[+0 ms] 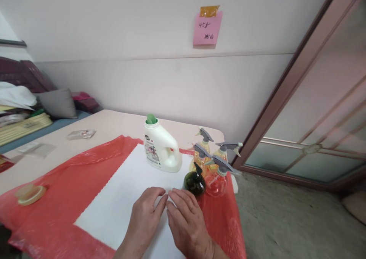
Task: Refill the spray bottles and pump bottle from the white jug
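My left hand and my right hand lie flat, palms down and side by side, on a white sheet spread over a red plastic cover. Their fingers are stretched out and hold nothing. Just beyond my right fingertips stands a small dark green pump bottle. Behind it are several yellow and orange spray bottles with grey triggers. A white detergent jug with a green cap stands at the far edge of the white sheet.
A roll of tape lies on the red cover at the left. Clear plastic packets rest on the beige table further back. Bedding and cushions are piled at the far left. A pink note hangs on the wall; a sliding door stands right.
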A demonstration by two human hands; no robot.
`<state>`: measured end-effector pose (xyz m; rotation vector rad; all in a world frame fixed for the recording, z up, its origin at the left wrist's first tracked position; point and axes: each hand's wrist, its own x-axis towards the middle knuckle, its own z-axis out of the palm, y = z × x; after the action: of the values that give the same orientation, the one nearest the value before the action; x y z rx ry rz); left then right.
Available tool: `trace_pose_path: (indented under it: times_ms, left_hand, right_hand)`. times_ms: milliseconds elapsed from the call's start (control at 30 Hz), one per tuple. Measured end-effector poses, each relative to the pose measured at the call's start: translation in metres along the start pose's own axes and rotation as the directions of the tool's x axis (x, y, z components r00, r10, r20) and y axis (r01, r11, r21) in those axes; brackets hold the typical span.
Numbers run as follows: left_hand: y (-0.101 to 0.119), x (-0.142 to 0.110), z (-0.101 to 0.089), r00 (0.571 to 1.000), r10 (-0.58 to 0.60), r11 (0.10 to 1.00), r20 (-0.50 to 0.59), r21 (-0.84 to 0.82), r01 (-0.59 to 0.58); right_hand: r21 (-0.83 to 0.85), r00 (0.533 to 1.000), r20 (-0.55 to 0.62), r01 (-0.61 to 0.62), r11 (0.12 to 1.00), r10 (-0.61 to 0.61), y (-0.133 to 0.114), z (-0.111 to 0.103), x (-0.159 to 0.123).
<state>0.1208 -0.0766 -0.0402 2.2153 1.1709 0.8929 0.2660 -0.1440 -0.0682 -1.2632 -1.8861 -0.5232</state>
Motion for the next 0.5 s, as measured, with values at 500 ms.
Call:
trace_pose_path:
  times_ms: [500]
  left_hand:
    - [-0.0032,-0.002,0.0076,0.984,0.043,0.953,0.173,0.289,-0.093]
  right_hand:
    - [0.115,0.998,0.048,-0.045,0.992,0.04,-0.0047,0.0071,-0.0007]
